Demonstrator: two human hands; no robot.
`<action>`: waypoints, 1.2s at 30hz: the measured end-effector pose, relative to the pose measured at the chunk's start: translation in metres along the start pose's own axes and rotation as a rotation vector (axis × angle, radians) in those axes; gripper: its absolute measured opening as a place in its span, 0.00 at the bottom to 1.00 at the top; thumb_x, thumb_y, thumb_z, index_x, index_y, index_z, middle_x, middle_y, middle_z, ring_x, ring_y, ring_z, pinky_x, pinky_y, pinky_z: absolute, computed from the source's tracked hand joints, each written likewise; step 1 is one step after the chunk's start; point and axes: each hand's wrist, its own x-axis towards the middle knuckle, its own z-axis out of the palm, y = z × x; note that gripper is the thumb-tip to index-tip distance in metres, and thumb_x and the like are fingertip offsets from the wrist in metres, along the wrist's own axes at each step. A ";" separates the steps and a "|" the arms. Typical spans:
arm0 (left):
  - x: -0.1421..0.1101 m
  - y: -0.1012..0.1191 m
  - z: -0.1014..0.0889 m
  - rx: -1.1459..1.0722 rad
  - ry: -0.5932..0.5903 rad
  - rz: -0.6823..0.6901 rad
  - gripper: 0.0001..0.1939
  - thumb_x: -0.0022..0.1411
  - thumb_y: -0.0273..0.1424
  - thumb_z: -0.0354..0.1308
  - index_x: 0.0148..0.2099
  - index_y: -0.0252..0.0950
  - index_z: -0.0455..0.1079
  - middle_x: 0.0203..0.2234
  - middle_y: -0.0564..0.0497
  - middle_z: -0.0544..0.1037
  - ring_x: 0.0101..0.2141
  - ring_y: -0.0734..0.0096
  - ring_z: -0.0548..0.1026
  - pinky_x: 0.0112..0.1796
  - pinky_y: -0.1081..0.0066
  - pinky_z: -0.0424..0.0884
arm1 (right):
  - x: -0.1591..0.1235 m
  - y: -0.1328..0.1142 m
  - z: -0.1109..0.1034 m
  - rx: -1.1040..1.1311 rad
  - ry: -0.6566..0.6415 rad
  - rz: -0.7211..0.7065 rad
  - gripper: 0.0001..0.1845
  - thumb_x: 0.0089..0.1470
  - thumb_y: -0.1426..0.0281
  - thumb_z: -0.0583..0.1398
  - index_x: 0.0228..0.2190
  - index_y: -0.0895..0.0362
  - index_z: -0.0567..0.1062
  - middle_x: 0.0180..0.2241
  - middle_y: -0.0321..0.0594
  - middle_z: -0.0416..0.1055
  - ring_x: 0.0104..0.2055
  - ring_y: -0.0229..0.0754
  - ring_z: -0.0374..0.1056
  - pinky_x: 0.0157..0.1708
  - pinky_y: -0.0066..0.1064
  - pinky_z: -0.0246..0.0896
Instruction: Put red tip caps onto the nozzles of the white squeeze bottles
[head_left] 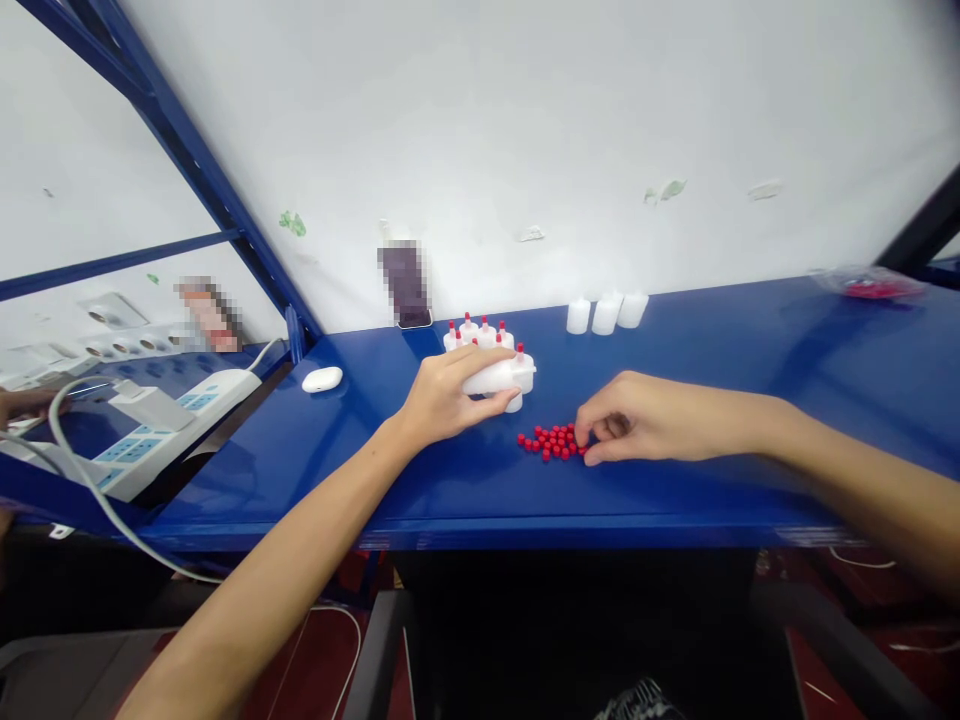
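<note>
My left hand [446, 395] is wrapped round a small white plastic bottle [491, 378], held on its side with its nozzle pointing right. Behind it on the blue table stand several white bottles with red-tipped nozzles [469, 328], partly hidden by my fingers. A loose pile of small red caps [551, 440] lies just right of the bottle. At the pile's right edge, my right hand [619, 420] pinches thumb and forefinger together on a red cap, which the fingertips mostly cover.
Several white bottles without red caps [604, 314] stand near the wall. A phone [405, 285] leans there; a white earbud case [322, 379] lies at left. A clear bag with red contents [874, 285] rests far right. Beyond the blue frame are power strips [142, 445] and another person's hand [26, 402].
</note>
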 end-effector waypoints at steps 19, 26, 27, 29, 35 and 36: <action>-0.004 -0.003 -0.002 0.073 -0.017 -0.150 0.18 0.61 0.38 0.61 0.50 0.34 0.73 0.44 0.44 0.82 0.42 0.63 0.81 0.43 0.69 0.75 | 0.048 -0.012 -0.020 0.196 0.572 -0.261 0.12 0.59 0.63 0.60 0.39 0.58 0.77 0.35 0.42 0.80 0.37 0.43 0.76 0.38 0.36 0.71; -0.003 -0.003 -0.002 0.081 -0.042 -0.158 0.18 0.62 0.40 0.60 0.50 0.34 0.73 0.43 0.44 0.82 0.41 0.64 0.81 0.42 0.70 0.75 | 0.054 -0.012 -0.005 0.399 0.611 -0.279 0.12 0.55 0.62 0.64 0.37 0.57 0.77 0.35 0.41 0.80 0.38 0.44 0.77 0.40 0.37 0.73; -0.003 -0.003 -0.002 0.081 -0.046 -0.148 0.18 0.62 0.40 0.60 0.50 0.34 0.73 0.42 0.44 0.82 0.40 0.64 0.81 0.42 0.70 0.75 | 0.054 -0.012 -0.005 0.426 0.586 -0.271 0.12 0.54 0.62 0.66 0.37 0.57 0.77 0.34 0.41 0.80 0.38 0.44 0.78 0.40 0.37 0.73; -0.003 -0.003 -0.002 0.078 -0.051 -0.130 0.18 0.62 0.40 0.60 0.49 0.34 0.73 0.41 0.44 0.82 0.39 0.64 0.81 0.41 0.70 0.75 | 0.053 -0.011 -0.006 0.484 0.544 -0.255 0.14 0.52 0.61 0.67 0.35 0.57 0.78 0.33 0.41 0.80 0.37 0.44 0.78 0.39 0.37 0.73; -0.002 -0.001 -0.001 0.087 -0.039 -0.076 0.17 0.62 0.40 0.59 0.48 0.33 0.73 0.37 0.46 0.83 0.34 0.66 0.81 0.35 0.72 0.75 | 0.065 -0.015 -0.015 0.740 0.466 -0.186 0.28 0.58 0.47 0.58 0.26 0.60 0.76 0.24 0.44 0.78 0.26 0.41 0.76 0.29 0.32 0.71; -0.002 0.000 -0.001 0.080 -0.039 -0.049 0.17 0.62 0.40 0.59 0.48 0.33 0.73 0.36 0.46 0.83 0.34 0.66 0.81 0.35 0.72 0.75 | 0.070 -0.017 -0.015 0.749 0.462 -0.162 0.31 0.59 0.45 0.54 0.24 0.60 0.74 0.20 0.42 0.75 0.21 0.39 0.73 0.24 0.30 0.67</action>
